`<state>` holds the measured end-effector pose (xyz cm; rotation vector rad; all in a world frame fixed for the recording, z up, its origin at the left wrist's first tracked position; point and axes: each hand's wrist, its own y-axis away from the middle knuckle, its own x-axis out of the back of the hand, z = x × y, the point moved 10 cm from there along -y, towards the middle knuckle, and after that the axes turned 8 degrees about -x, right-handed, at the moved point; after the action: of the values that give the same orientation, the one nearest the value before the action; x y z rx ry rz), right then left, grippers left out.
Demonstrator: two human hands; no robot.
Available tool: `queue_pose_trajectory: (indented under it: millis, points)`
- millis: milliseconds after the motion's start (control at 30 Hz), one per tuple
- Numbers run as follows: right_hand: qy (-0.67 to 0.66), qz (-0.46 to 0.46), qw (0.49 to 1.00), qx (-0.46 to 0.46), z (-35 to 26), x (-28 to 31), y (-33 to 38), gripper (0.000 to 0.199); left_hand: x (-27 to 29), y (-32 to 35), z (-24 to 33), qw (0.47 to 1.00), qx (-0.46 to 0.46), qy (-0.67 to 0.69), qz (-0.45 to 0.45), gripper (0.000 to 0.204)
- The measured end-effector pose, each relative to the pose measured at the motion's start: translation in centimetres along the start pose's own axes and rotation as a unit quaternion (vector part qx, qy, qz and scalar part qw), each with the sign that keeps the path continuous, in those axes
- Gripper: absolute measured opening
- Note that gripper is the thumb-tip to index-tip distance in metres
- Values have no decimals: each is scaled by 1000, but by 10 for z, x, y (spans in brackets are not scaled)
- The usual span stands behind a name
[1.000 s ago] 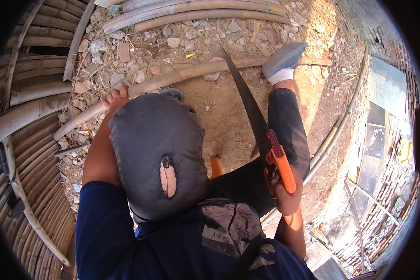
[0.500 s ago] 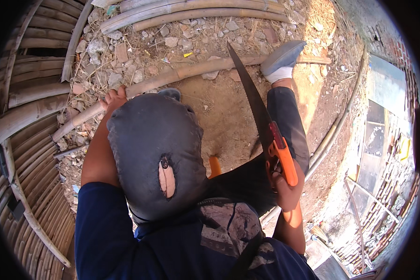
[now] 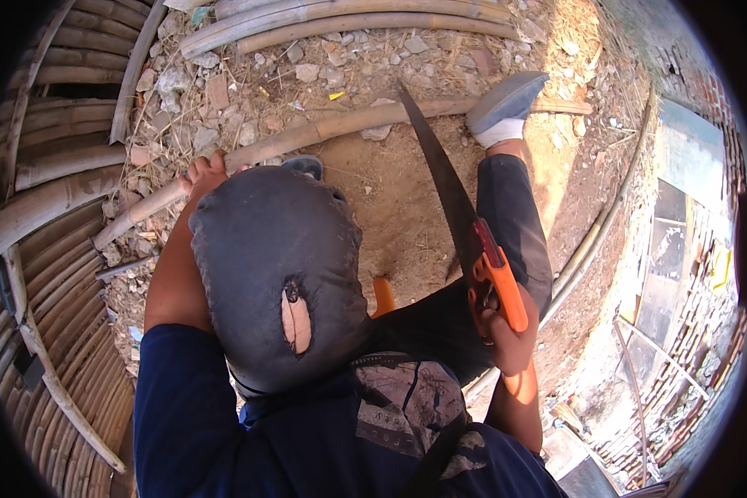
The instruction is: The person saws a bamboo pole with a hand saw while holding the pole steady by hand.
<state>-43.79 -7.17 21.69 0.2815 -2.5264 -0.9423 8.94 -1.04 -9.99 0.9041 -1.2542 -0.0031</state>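
Note:
My left hand [image 3: 205, 174] lies over a long bamboo pole [image 3: 324, 129] on the ground, its fingers curled on the pole left of my bent knee. In my right hand [image 3: 510, 336] is a handsaw [image 3: 440, 170], gripped by its orange handle. Its dark blade points up and slightly left, with the tip appearing over the pole. My raised left knee [image 3: 278, 241], in dark trousers with a tear, hides part of the ground. The right leg stretches forward, its grey shoe [image 3: 506, 108] resting at the pole's right part.
More bamboo poles [image 3: 349, 18] lie at the far side among rubble and straw. A bamboo slat structure [image 3: 66, 324] stands at left. Long thin poles [image 3: 593, 232] and a brick wall [image 3: 710, 349] are on the right. Something orange [image 3: 383, 296] shows beside my knee.
The saw has shifted very slightly left with my right hand. My left hand stays on the bamboo pole.

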Motion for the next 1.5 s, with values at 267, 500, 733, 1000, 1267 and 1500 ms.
queue_pose_trajectory:
  millis: [267,500,733,1000,1267,1500]
  points:
    - [9,12,1000,21,-2,3,10,17,3,6,3,1000,10,-11,-22,92]
    - [-1,-38,999,-10,0,-20,-18,13,8,6,5,1000,17,0,-13,88]
    - [11,-49,999,-5,-4,-21,0,17,1,2,1,1000,2,-5,-16,88]
    - [-14,-68,998,-3,17,-32,-39,5,7,3,8,999,12,14,-28,78]
    - [-44,-71,996,-23,12,-18,-28,7,10,18,9,999,-8,2,48,74]
    - [57,-48,997,2,7,-30,-47,11,18,19,14,997,-7,1,82,68]
